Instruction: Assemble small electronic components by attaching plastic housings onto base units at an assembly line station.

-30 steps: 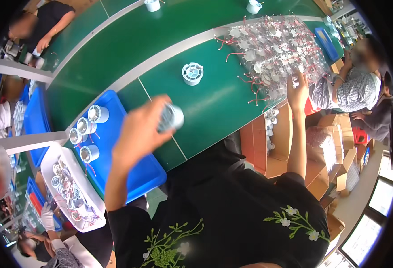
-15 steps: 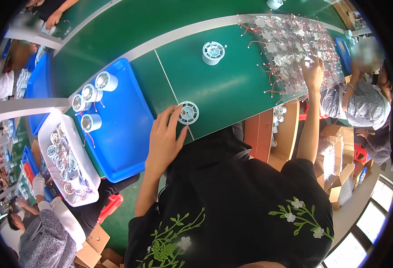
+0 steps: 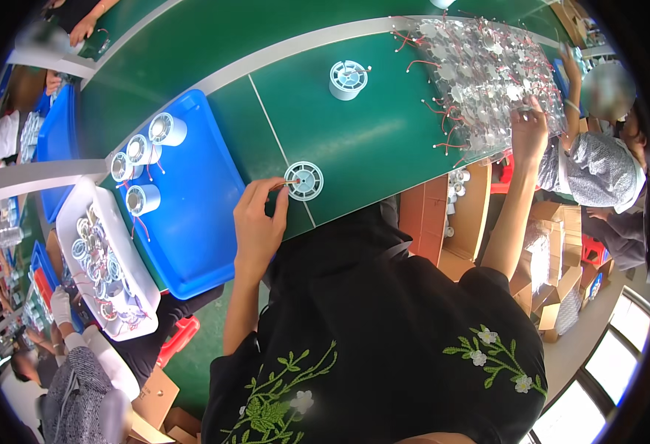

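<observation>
1. Just left of the frame's centre, the person's left hand point(image 3: 260, 222) rests on the green table point(image 3: 369, 133), fingertips bent against the rim of a small round white fitting point(image 3: 303, 180) with a ribbed, fan-like face. The thumb and forefinger look pinched on something thin at its left edge, probably a wire lead, though it is too small to be sure.

2. The fitting sits flat at the near edge of the table, just right of the blue tray point(image 3: 192, 214). It looks like light moulded plastic or thin metal: stiff, easy to slide on the smooth top, and best taken by the outer rim rather than by the fins or the lead, which I would judge easy to bend or pull loose.

3. The right hand point(image 3: 530, 132) is stretched to the upper right, fingers spread and laid on a heap of clear round parts with red wires point(image 3: 480, 66). I cannot tell whether it has closed on any one of them.

4. A second white fitting point(image 3: 348, 78) stands alone higher on the table, well apart from both hands.

5. On the tray's upper left corner stand several white cylinders point(image 3: 146, 159), and a white tray of similar pieces point(image 3: 103, 259) lies further left.
</observation>
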`<state>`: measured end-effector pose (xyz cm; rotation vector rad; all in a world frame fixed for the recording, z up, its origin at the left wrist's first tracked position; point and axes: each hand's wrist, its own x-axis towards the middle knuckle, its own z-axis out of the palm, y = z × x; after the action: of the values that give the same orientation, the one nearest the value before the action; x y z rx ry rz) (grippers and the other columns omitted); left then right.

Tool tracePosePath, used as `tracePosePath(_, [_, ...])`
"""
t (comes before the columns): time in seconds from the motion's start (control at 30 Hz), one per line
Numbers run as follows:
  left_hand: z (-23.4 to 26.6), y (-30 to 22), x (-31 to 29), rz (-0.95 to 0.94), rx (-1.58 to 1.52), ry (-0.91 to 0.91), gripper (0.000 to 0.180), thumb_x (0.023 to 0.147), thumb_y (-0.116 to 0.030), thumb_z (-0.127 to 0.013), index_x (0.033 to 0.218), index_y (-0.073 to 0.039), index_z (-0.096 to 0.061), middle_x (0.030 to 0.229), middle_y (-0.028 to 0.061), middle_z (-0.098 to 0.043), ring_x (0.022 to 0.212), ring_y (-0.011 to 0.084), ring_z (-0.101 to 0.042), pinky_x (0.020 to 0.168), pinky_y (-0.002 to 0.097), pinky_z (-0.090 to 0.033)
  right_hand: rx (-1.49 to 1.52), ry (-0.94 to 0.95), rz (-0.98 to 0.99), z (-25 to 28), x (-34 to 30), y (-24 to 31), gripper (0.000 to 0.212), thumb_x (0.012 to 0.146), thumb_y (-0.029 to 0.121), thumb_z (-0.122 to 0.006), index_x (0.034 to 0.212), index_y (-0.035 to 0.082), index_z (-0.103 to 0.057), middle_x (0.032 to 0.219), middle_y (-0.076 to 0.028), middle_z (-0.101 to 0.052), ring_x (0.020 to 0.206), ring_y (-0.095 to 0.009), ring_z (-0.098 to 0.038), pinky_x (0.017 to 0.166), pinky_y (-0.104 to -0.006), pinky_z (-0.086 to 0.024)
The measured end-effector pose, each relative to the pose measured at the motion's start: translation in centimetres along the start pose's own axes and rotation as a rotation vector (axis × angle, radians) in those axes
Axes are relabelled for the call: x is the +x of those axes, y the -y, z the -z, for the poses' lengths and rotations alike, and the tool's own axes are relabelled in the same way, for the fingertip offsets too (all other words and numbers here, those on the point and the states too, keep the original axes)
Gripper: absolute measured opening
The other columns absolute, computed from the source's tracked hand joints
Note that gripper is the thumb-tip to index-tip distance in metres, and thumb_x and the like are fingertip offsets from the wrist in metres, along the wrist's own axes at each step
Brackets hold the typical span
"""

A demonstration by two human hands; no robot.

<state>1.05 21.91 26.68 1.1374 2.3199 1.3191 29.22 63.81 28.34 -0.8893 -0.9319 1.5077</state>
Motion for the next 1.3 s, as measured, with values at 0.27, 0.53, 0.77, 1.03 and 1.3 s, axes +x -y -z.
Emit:
tracePosePath(0.27, [-1.1,0.9,0.2,0.073,-0.17,-0.058,0.008,0.085,-0.002,-0.063,0.092,0.001,-0.064,0.088,0.0093,-0.067,0.074,0.0142,-0.062,0.066,0.0257,-0.048,0.313,0.647,-0.024,-2.6,0.6,3.3,0.035,0.095,0.012,-0.048,0.124,-0.008,-0.048,0.115,-0.015,-0.056,0.101,-0.021,-0.052,0.089,-0.0353,-0.044])
tracePosePath(0.53, [-1.0,0.4,0.3,0.225,-0.18,-0.009,0.008,0.086,-0.005,-0.064,0.09,0.002,-0.064,0.082,0.0072,-0.069,0.071,0.0107,-0.062,0.064,0.0242,-0.048,-0.086,0.727,-0.181,-9.3,-6.0,1.0,0.028,0.091,0.019,-0.056,0.111,0.0,-0.055,0.095,-0.009,-0.058,0.081,-0.014,-0.054,0.065,-0.0221,-0.04])
tracePosePath(0.77, [-1.4,1.0,0.3,0.323,-0.301,0.005,0.009,0.086,-0.009,-0.064,0.085,0.0,-0.065,0.074,0.0109,-0.07,0.064,0.017,-0.066,0.059,0.0271,-0.049,-1.137,1.196,0.17,-16.7,-21.2,-6.3,0.041,0.078,0.027,-0.075,0.114,0.011,-0.062,0.055,-0.001,-0.047,0.05,-0.012,-0.049,0.047,-0.0301,-0.035])
tracePosePath(1.03, [-1.5,0.6,0.1,0.113,0.129,0.052,0.003,0.081,-0.005,-0.065,0.081,-0.002,-0.065,0.081,0.0086,-0.066,0.076,0.0237,-0.061,0.063,0.0336,-0.05,-1.237,1.162,0.465,-17.5,-23.5,-9.2,0.065,0.067,0.035,-0.081,0.126,0.017,-0.059,0.057,-0.01,-0.055,0.056,-0.029,-0.059,0.055,-0.0382,-0.047])
tracePosePath(1.3, [-0.4,1.1,0.9,-0.081,0.307,-0.005,0.025,0.075,-0.003,-0.067,0.099,-0.005,-0.067,0.094,0.0059,-0.062,0.083,0.0277,-0.057,0.069,0.0348,-0.047,-0.872,1.231,-0.223,-16.3,-20.9,-6.7,0.072,0.077,0.019,-0.074,0.14,0.008,-0.042,0.081,-0.005,-0.057,0.07,-0.017,-0.062,0.061,-0.0325,-0.047])
